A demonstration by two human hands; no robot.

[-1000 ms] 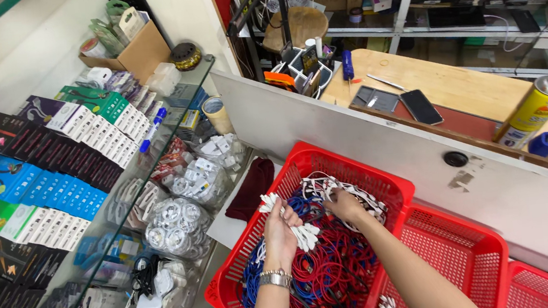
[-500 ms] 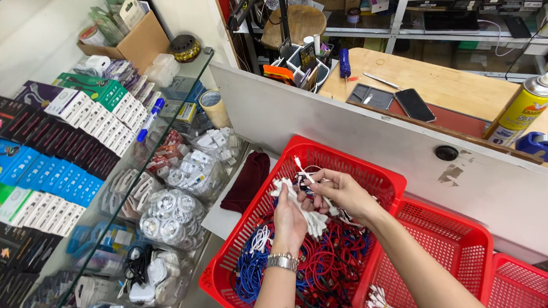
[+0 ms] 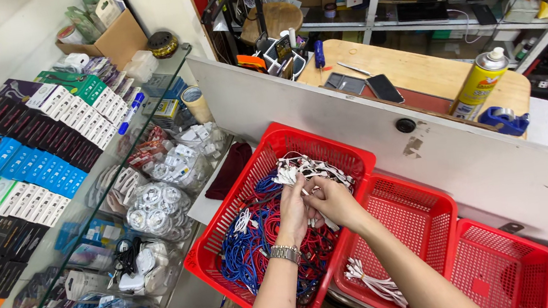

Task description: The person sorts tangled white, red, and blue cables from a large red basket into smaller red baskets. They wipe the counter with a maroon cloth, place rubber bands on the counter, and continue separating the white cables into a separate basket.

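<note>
Since a second ago the left hand (image 3: 293, 206) and right hand (image 3: 333, 202) have closed together on a bunch of white cables (image 3: 306, 169), gathered and lifted over the big red basket (image 3: 227, 227) of red and blue cables (image 3: 256, 244)

Bare forearms; silver metal wristwatch (image 3: 285, 253) on left wrist

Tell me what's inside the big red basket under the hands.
The big red basket holds tangled blue cables and red cables. Both hands, left hand and right hand, grip white cables above them. The basket floor is covered.
</note>
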